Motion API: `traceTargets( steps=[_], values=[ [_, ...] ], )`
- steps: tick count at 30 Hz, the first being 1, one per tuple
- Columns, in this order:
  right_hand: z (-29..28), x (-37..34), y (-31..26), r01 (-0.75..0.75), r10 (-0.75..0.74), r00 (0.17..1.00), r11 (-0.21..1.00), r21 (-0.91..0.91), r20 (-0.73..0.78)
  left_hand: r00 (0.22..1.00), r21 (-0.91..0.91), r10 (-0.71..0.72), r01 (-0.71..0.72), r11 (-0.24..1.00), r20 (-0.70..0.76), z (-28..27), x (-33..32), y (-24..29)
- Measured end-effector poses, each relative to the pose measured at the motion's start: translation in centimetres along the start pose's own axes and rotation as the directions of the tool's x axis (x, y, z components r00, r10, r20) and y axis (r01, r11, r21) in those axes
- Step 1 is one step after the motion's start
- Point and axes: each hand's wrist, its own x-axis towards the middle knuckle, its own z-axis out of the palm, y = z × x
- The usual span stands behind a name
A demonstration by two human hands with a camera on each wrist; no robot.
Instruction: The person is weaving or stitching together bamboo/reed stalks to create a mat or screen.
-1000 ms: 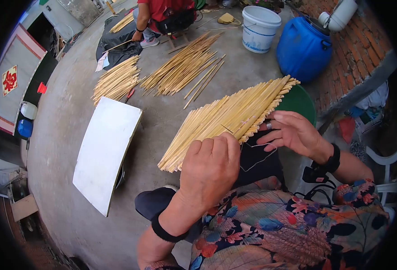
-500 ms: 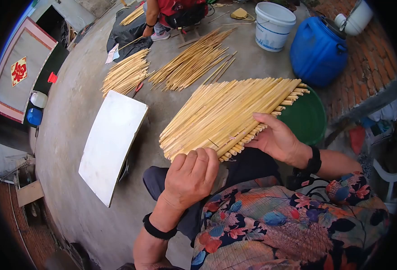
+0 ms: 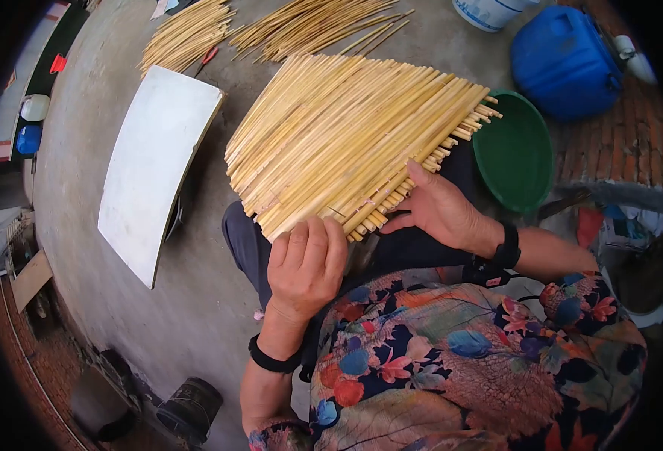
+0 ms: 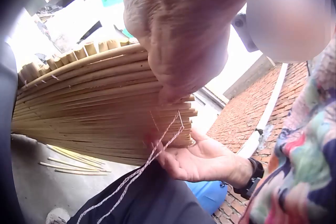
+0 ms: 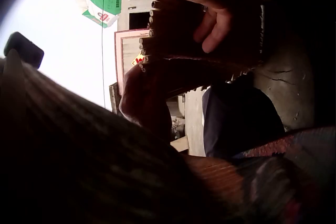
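Observation:
A mat of pale yellow reed stalks, laid side by side, is held tilted over the lap. My left hand grips its near corner, fingers curled over the top stalk and the thumb hidden. Along the near right edge, with its uneven cut ends, my right hand holds the mat with the thumb on top and the fingers underneath. A thin twisted cord hangs from the mat in the left wrist view, close to the right hand's fingers. The right wrist view is dark but shows right-hand fingers against the mat.
A white board stands to the left. Reed bundles lie on the concrete floor ahead, near red-handled pliers or scissors. At right are a green basin, a blue drum and a white bucket.
My right hand, off the edge with spread fingers and a loose cord beside it, has come onto the mat's edge. The mat has turned more face-up; the head view has tilted down.

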Motion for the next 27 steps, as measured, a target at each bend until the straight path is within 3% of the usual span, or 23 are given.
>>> traceTargets(
  steps=[1, 3, 4, 8, 10, 22, 27],
  values=[
    [0.3, -0.2, 0.2, -0.01, 0.01, 1.0, 1.0, 0.006, -0.008, 1.0, 0.001, -0.002, 0.002, 1.0, 0.019, -0.1, 0.2, 0.1],
    [0.8, -1.1, 0.6, -0.227, 0.237, 0.971, 0.959, -0.172, 0.038, 1.0, -0.021, -0.007, 0.007, 1.0, 0.017, 0.2, 0.1, 0.1],
    [1.1, -1.0, 0.7, -0.239, 0.246, 0.969, 0.957, -0.165, 0.024, 1.0, -0.027, -0.011, 0.011, 1.0, 0.015, 0.3, 0.0, 0.1],
    [3.6, -0.8, 1.6, -0.198, 0.175, 0.974, 0.967, -0.163, -0.141, 1.0, -0.037, -0.014, 0.015, 0.999, 0.024, 0.2, -0.1, 0.4],
    [2.9, -0.7, 1.8, -0.305, 0.281, 0.949, 0.932, -0.198, -0.14, 1.0, -0.025, 0.016, -0.015, 1.0, 0.018, 0.3, 0.0, 0.3],
    [4.5, -1.0, 1.9, -0.221, 0.175, 0.961, 0.952, -0.212, -0.214, 1.0, -0.042, -0.003, 0.004, 0.999, 0.018, 0.3, 0.4, 0.8],
    [5.3, -1.0, 1.3, -0.273, 0.24, 0.936, 0.956, -0.103, -0.258, 1.0, -0.046, 0.018, -0.018, 0.999, -0.001, 0.7, 0.3, 0.7]
  ],
)
